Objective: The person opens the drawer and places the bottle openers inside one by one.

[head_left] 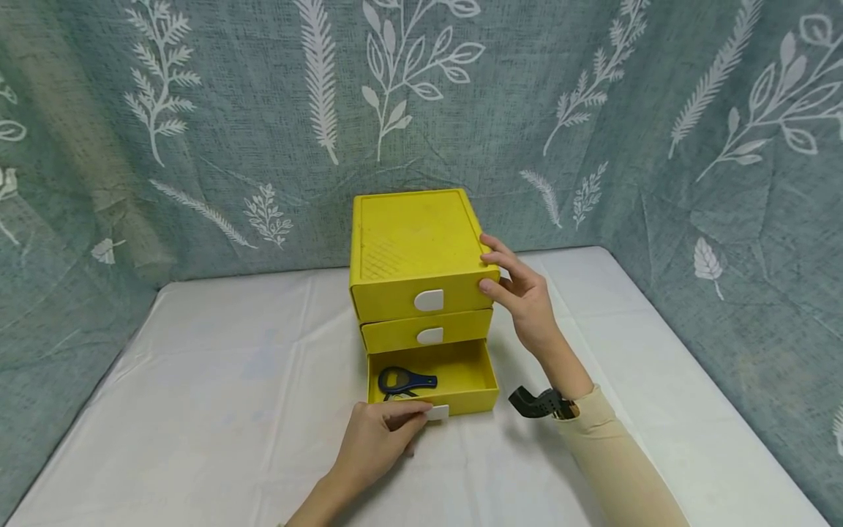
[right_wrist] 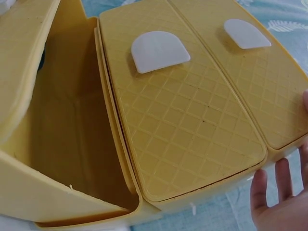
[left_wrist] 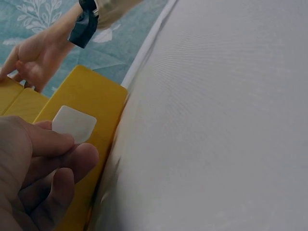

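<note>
A yellow cabinet [head_left: 421,230] with three stacked drawers stands on the table. Its bottom drawer [head_left: 470,399] is pulled out, while the upper two are closed. My left hand [head_left: 378,443] pinches the white handle [left_wrist: 74,124] of that bottom drawer between thumb and fingers. Inside lies a dark blue tool [head_left: 407,380] with a round head and short handle; a thin dark item beside it is partly hidden by the drawer front. My right hand [head_left: 523,296] rests against the cabinet's upper right side, thumb at the front corner, fingers extended along the edge.
A white cloth [head_left: 217,395] covers the table. Behind and at both sides hangs a green-blue curtain [head_left: 263,146] with white leaf prints, close to the cabinet's back. A black wrist mount [head_left: 540,402] juts from the right forearm near the drawer.
</note>
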Tool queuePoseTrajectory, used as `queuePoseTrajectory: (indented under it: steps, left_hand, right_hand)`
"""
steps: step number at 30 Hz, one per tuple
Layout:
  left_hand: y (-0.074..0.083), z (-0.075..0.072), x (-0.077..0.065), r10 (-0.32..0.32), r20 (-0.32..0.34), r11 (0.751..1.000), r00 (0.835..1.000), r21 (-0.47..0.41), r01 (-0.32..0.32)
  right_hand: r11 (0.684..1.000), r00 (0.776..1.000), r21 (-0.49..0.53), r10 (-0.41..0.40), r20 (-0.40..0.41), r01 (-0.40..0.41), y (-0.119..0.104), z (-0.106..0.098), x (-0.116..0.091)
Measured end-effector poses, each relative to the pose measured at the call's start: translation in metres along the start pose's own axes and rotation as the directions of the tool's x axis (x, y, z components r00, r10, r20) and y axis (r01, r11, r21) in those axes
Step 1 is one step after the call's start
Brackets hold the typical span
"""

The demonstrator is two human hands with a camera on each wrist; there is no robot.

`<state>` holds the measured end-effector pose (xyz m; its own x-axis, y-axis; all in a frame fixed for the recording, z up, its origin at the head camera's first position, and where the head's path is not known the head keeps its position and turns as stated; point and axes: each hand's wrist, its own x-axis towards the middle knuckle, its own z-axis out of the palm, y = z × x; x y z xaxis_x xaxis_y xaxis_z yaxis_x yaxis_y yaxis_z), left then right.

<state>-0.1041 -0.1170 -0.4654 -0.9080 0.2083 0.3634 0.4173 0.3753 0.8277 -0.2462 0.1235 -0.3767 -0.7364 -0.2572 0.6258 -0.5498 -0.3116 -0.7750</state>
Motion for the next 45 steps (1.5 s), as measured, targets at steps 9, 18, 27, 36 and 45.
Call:
queuePoseTrajectory:
  steps: [9,18,27,36,45]
  left_hand:
    - [0.002,-0.005,0.005,-0.023,0.02,1.0,1.0,-0.018,0.023]
    - [-0.002,-0.009,0.018,-0.07,0.049,0.997,0.996,-0.026,0.071]
    - [-0.005,-0.013,0.032,-0.12,0.08,0.993,0.99,-0.007,0.121]
    - [-0.013,-0.016,0.048,-0.134,0.078,0.991,0.988,-0.001,0.134]
    - [-0.019,-0.018,0.059,-0.135,0.064,0.991,0.989,-0.011,0.136]
  right_hand:
    - [1.0,1.0,0.011,0.002,-0.005,-0.002,0.0,0.002,-0.001]
    - [1.0,1.0,0.01,0.001,-0.006,-0.001,-0.003,0.003,0.0]
    - [1.0,1.0,0.006,0.007,-0.012,-0.006,-0.002,0.002,0.0]
    - [1.0,1.0,0.008,0.013,-0.015,-0.013,-0.002,0.003,0.0]
    - [1.0,1.0,-0.002,0.013,-0.017,-0.013,-0.002,0.003,0.001]
